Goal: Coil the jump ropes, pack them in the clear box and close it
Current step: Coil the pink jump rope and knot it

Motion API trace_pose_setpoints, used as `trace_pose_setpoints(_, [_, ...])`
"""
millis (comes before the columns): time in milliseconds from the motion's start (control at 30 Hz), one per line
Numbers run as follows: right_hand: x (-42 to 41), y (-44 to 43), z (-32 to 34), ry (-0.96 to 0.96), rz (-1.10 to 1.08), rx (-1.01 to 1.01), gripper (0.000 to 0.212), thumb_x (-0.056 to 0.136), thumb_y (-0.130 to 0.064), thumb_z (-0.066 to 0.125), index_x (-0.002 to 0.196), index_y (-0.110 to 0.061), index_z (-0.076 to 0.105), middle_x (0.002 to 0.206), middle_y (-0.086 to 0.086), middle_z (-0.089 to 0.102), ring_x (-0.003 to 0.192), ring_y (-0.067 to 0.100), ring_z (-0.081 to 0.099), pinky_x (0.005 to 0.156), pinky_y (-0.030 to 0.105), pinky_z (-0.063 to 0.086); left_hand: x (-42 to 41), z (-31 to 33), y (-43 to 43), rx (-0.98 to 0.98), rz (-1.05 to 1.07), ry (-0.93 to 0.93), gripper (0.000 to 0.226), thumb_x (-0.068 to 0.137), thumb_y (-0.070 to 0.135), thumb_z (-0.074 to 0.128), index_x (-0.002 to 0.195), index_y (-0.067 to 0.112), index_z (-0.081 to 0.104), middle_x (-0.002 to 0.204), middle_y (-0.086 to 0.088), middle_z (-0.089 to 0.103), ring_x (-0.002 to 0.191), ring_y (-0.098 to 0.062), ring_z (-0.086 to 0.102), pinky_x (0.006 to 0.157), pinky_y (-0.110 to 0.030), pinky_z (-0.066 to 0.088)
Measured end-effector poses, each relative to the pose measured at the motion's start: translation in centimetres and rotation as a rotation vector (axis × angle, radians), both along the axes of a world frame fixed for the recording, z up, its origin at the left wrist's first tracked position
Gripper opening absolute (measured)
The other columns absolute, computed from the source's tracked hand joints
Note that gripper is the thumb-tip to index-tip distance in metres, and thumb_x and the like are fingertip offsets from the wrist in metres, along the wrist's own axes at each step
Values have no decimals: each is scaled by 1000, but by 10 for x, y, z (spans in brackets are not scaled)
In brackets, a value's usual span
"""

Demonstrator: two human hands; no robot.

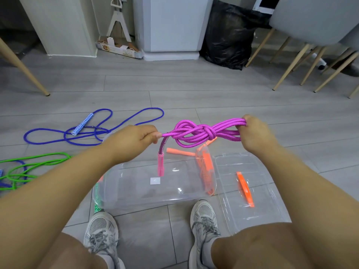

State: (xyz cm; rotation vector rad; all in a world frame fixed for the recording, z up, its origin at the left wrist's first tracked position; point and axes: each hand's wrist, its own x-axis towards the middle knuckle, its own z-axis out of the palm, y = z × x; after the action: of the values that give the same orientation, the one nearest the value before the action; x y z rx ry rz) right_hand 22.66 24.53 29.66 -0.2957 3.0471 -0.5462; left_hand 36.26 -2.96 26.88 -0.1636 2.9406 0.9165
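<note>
A magenta jump rope [202, 132] is bundled and knotted in the air above the clear box [136, 189]. My left hand [134, 139] pinches one end of the bundle, and a pink handle [160, 164] dangles below it. My right hand [254, 131] grips the loops at the other end. The box stands open on the floor, with its clear lid [246, 191] lying to its right; orange latches show on the lid and the box's right end. An orange rope handle [179, 152] lies behind the box. A blue rope [93, 131] and a green rope [29, 167] lie loose at left.
My two grey sneakers [204, 220] stand just in front of the box. Wooden chair legs [291, 65] rise at back right and another at far left. A black rubbish bag [229, 35] and a white cabinet [171, 26] stand at the back.
</note>
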Motion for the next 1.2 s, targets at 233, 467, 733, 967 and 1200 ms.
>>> trace_pose_setpoints(233, [3,7,14,-71,-31,-129,29,93,-11,44,64,-14,42,60,6,42,61,26,39,52,32,27,-3,1,-8,44,0,-12,30,97,44,38,72,31,48,70,0,52,66,-17,46,71,-36,45])
trace_pose_setpoints(467, [12,1,48,-430,-139,-750,19,94,-4,43,78,-11,48,61,7,43,37,15,41,31,16,24,-19,3,1,80,46,41,21,98,34,41,84,25,54,83,2,60,78,-19,53,71,-30,43])
trace_pose_setpoints(733, [-1,-4,86,-482,-175,-1143,18,90,3,45,77,-10,42,62,5,37,40,12,36,32,18,26,-46,12,8,158,-17,154,16,95,25,49,108,28,58,106,6,55,96,-10,54,83,-25,41])
trace_pose_setpoints(967, [-43,-14,91,-233,-291,-1226,17,92,0,47,79,-11,43,67,6,44,49,15,41,38,21,43,-67,10,12,203,69,18,7,92,25,57,95,26,63,94,15,60,84,-1,54,65,-12,38])
trace_pose_setpoints(1200, [-107,-21,50,-191,-286,-1027,14,90,5,45,86,-9,44,74,12,55,47,17,56,47,25,55,-90,-12,11,-2,-48,-206,4,90,34,57,89,33,60,94,13,61,89,-8,57,80,-24,46])
